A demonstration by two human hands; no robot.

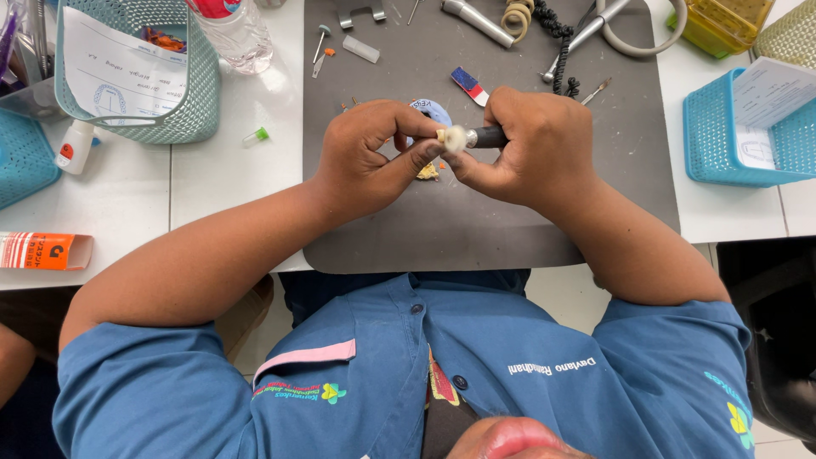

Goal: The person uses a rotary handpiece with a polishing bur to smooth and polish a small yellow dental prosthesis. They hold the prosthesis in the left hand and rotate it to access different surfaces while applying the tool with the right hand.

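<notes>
Hands meet over a grey mat (476,229) at a cluttered white workbench (229,170), seen from above. The right hand (535,144) wraps its fingers tight round a dark handpiece (486,137), whose round white buffing wheel (456,139) points toward the other hand. The left hand (370,157) pinches a small pale piece (441,135) between thumb and fingertips, fingers closed on it, and holds it against the wheel just above the middle of the mat. What the piece is cannot be told at this size. A yellowish scrap (427,172) lies on the mat just beneath the hands, and a blue disc (432,110) shows behind the left hand's knuckles.

Farther back on the mat lie a red, white and blue strip (469,85), a clear tube (361,49), two metal handpieces (478,22), a black coiled cord (557,42) and a grey hose (633,38). To the left of the mat stand a pale green basket (191,102) with a paper slip inside, a plastic bottle (238,34), a small white bottle (75,146) and a green-capped vial (255,136); an orange carton (44,252) lies at the bench's near edge. To the right sit a blue basket (710,136), also with papers, and a yellow box (722,25). The person wears a blue shirt (510,382) with a pink pocket edge.
</notes>
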